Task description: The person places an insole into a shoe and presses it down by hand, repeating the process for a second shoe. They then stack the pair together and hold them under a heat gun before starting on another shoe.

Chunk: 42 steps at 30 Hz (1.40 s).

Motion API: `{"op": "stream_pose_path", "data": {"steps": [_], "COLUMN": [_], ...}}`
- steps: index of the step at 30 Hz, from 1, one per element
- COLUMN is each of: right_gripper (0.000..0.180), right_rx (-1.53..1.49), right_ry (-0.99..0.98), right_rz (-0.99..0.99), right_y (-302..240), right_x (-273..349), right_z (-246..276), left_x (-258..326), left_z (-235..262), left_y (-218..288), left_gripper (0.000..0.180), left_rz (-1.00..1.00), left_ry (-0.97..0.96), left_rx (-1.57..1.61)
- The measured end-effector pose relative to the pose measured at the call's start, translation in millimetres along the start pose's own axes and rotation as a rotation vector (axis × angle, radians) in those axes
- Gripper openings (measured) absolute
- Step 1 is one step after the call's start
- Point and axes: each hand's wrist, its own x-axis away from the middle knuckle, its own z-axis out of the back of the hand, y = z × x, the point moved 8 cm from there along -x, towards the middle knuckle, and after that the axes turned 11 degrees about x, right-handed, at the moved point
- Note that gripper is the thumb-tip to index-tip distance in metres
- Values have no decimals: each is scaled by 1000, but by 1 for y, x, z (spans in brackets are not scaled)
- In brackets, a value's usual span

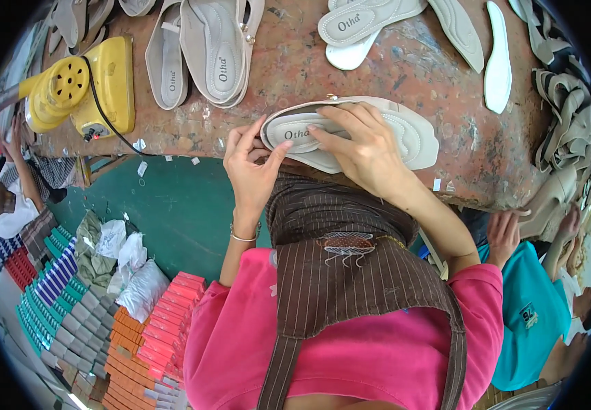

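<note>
A beige slip-on shoe (415, 140) lies sideways at the table's near edge, toe to the right and heel to the left. Inside it sits a pale grey padded insole (302, 140) with stitched lines. My left hand (251, 160) grips the heel end, its thumb on the insole and its fingers at the outer rim. Across the middle of the shoe reaches my right hand (367, 147), fingertips pressing on the insole near the heel. The palm of that hand hides the shoe's middle.
Finished-looking beige shoes (217, 55) stand at the back left, beside a yellow machine (107, 85) with a black cable. Loose insoles (497, 58) lie at the back right. Shoe uppers (569, 116) pile up at the right, near a co-worker in teal (531, 314). Coloured boxes (172, 324) stack on the floor.
</note>
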Motion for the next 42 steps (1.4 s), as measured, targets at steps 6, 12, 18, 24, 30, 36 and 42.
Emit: {"op": "stream_pose_path", "data": {"steps": [6,12,18,24,30,36,42], "right_gripper": [30,36,39,39,35,26,25], "right_rx": [39,26,-89,-42,316,644,-428], "right_ry": [-32,-138,-198,-250,-238,310,350], "right_rz": [-6,-18,258,240,-4,-368,-659], "right_y": [-4,-6,-19,-27,-19,30,90], "right_x": [-8,-7,-8,-9,15,-4,3], "right_z": [-9,-24,-34,-45,-25,65,78], "left_x": [-9,-14,-17,-21,-22,14,63], "left_z": [2,1,3,2,-3,-45,-115], "left_y": [-3,-11,-15,-2,6,3,55], "left_gripper": [44,34,22,12,6,13,21], "left_rz": [52,37,42,-103,-62,14,-356], "left_ry": [28,66,94,132,113,-174,-423], "left_rx": [-23,-46,-13,-153,-268,-257,-584]}}
